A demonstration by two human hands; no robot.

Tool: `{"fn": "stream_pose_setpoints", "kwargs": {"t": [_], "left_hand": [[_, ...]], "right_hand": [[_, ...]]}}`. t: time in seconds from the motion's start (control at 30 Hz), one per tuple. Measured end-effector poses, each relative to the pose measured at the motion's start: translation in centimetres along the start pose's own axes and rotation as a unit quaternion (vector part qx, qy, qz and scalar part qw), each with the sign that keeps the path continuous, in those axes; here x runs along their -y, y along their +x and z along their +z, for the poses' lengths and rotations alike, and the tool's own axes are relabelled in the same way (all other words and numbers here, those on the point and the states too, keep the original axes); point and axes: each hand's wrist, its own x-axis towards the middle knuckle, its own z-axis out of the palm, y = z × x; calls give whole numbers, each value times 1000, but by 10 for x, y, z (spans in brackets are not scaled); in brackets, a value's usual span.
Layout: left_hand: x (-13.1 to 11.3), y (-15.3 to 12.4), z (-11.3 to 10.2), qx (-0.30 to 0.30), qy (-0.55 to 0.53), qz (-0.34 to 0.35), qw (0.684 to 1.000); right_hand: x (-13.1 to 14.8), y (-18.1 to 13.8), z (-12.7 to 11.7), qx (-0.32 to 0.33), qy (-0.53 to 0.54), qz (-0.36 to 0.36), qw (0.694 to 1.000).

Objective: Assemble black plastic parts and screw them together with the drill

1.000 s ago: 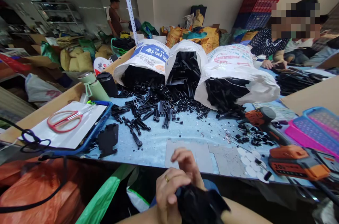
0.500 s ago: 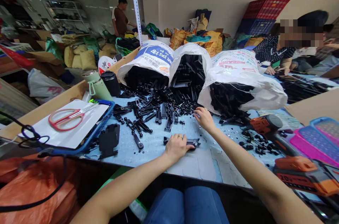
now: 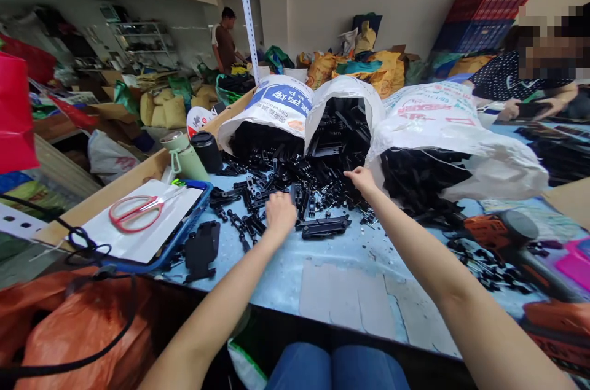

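My left hand (image 3: 281,213) is over the near left part of a heap of black plastic parts (image 3: 262,184). Its knuckles face up and its fingertips are hidden, so I cannot see whether they grip anything. My right hand (image 3: 362,181) is at the heap's front right, thumb and fingers pinched together; whatever is between them is too small to make out. Between and below my hands, a long black bracket-like piece (image 3: 325,227) lies on the blue tabletop, touched by neither hand. Small screws or pins (image 3: 329,199) are scattered at the heap's edge.
Three white woven sacks (image 3: 343,92) spill black parts at the back. On the left are a blue tray (image 3: 184,233) with scissors (image 3: 136,213), a green bottle (image 3: 187,156) and a flat black part (image 3: 201,250). An orange-black power drill (image 3: 498,227) lies right; a co-worker (image 3: 520,80) sits beyond.
My left hand has let go of the long black piece and moved forward and left to the heap. My right hand has moved slightly farther forward. The view has shifted.
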Motion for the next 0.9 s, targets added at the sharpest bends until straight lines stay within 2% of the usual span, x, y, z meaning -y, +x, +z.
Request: {"fn": "stream_pose_setpoints", "kwargs": {"t": [0.07,0.13,0.23,0.3,0.33,0.4,0.43,0.53,0.6,0.7,0.8,0.83,0.9], "left_hand": [[30,9,0,14,8,-45,999],[49,14,4,30,3,-55,998],[58,11,9,43,-17,-43,998],[58,4,6,40,-37,-38,998],[57,-1,3,36,-48,-37,998],[55,-18,-5,23,-73,-35,996],[52,-29,-9,18,-82,-33,996],[36,-73,-18,37,-163,-9,986],[18,-103,-21,75,-276,11,958],[-11,-135,-24,112,-416,18,903],[-34,-149,-29,125,-498,16,858],[-39,-150,-31,129,-519,10,845],[-47,-152,-34,137,-551,-11,823]], "right_hand": [[-1,-23,-7,33,57,-10,998],[-2,-54,-11,72,100,-26,992],[-6,-107,-13,172,200,-58,963],[-13,-141,-14,204,220,-88,950],[-17,-158,-15,191,188,-107,957],[-27,-190,-18,132,52,-155,978],[-33,-205,-19,115,-20,-185,976],[-42,-246,-18,144,-146,-268,941],[-40,-262,-12,164,-165,-293,927],[-28,-266,1,160,-115,-267,943],[-13,-259,12,139,80,-154,975],[-8,-258,14,127,162,-107,973],[0,-258,16,114,304,-30,945]]}}
